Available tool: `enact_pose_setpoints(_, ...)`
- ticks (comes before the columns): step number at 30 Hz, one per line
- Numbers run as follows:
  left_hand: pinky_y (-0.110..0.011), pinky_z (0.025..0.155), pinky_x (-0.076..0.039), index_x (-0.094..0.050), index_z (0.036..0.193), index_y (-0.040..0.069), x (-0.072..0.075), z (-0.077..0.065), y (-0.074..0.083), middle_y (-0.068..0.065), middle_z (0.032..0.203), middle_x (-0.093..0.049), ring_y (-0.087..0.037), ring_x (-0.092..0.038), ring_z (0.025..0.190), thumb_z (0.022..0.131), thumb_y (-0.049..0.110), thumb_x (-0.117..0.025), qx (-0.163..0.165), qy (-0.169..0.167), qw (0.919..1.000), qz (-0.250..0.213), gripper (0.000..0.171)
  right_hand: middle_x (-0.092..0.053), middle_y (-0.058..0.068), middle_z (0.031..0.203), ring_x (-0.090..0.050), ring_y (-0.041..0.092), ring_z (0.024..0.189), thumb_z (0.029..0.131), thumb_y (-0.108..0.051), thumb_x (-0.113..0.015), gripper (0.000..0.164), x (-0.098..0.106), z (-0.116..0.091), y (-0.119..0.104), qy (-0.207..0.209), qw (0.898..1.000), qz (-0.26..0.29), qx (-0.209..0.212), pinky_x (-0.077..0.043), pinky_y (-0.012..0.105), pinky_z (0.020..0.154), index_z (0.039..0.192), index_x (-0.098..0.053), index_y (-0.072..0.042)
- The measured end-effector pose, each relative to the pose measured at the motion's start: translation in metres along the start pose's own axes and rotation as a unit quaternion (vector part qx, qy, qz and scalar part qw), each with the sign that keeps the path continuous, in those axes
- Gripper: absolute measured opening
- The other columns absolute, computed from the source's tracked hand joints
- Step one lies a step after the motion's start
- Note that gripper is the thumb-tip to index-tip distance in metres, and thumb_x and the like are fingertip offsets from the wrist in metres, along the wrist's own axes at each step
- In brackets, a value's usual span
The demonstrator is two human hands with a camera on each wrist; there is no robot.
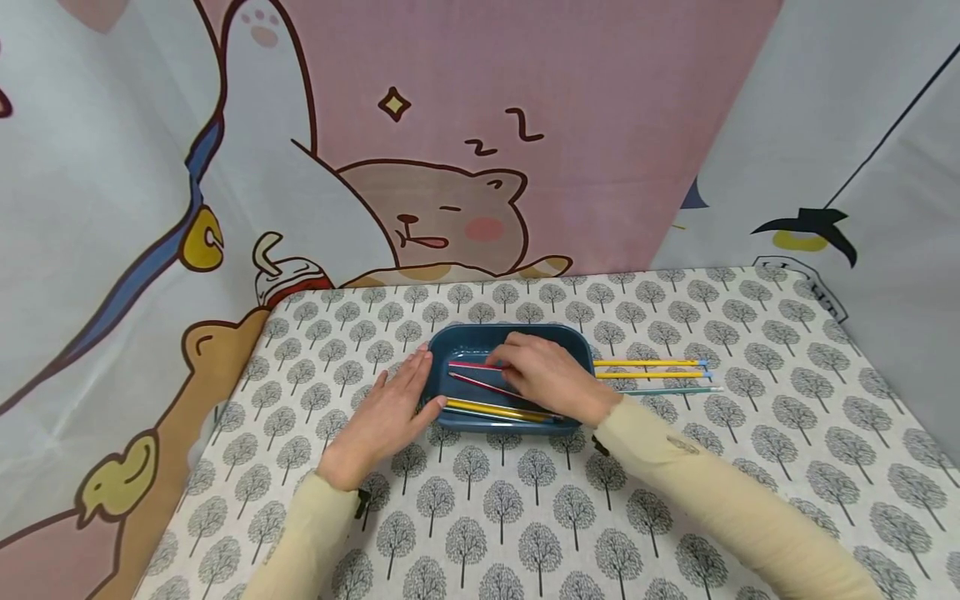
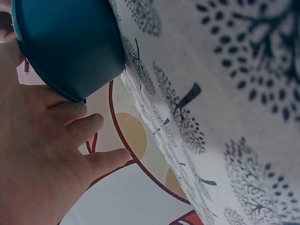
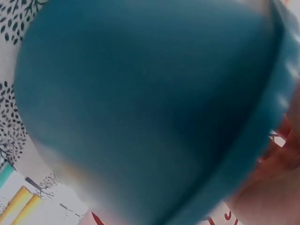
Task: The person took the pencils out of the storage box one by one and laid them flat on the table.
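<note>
A dark blue plastic basin (image 1: 457, 340) stands on the cloth, holding several pencils. My left hand (image 1: 386, 421) rests against its left end, with fairly straight fingers along the rim and the thumb by the front corner. Inside the basin, my right hand (image 1: 543, 372) has curled fingers pinching a red pencil (image 1: 468, 364). Just in front of it lies a second, dark red pencil (image 1: 474, 382). Yellow pencils (image 1: 498, 409) lie along the front wall. In the right wrist view, the outside of the basin (image 3: 140, 103) hides most of the right hand's fingers.
To the right of the basin, two yellow pencils (image 1: 652, 375) and a teal pencil (image 1: 675, 390) lie on the cloth. The tablecloth (image 1: 502, 500) has a tree print. Behind the table hangs a cartoon-printed curtain (image 1: 600, 125).
</note>
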State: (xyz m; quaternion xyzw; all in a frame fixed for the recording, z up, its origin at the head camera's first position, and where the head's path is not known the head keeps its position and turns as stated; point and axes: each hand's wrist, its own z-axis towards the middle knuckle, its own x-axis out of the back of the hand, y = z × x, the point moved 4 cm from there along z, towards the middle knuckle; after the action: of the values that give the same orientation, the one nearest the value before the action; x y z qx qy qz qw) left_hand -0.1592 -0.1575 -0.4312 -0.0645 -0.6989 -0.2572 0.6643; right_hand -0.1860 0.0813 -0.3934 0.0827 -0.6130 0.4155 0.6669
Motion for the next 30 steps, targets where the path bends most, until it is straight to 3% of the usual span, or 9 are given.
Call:
enact_pose_setpoints(12, -0.063, 0.121, -0.027, -0.025, 0.163, 0.001, -0.002, 0.001, -0.001, -0.011, 0.171, -0.019, -0.030, -0.026, 0.156, 0.108, 0.055, -0.043, -0.001, 0.001, 1.0000, 0.001, 0.079, -0.067, -0.003, 0.099, -0.061, 0.010, 0.084, 0.096, -0.008, -0.074, 0.018, 0.022, -0.010, -0.002, 0.042, 0.999, 0.000, -0.008, -0.055, 0.032, 0.075, 0.113, -0.075, -0.014)
enact_pose_setpoints(30, -0.063, 0.120, -0.027, -0.026, 0.162, 0.000, -0.001, 0.001, 0.000, -0.012, 0.171, -0.019, -0.031, -0.026, 0.155, 0.108, 0.053, -0.045, -0.001, 0.003, 1.0000, -0.001, 0.078, -0.067, -0.005, 0.104, -0.063, 0.008, 0.089, 0.096, -0.008, -0.074, 0.021, 0.054, -0.030, -0.007, 0.063, 0.997, 0.029, -0.018, -0.055, 0.034, 0.077, 0.116, -0.076, -0.015)
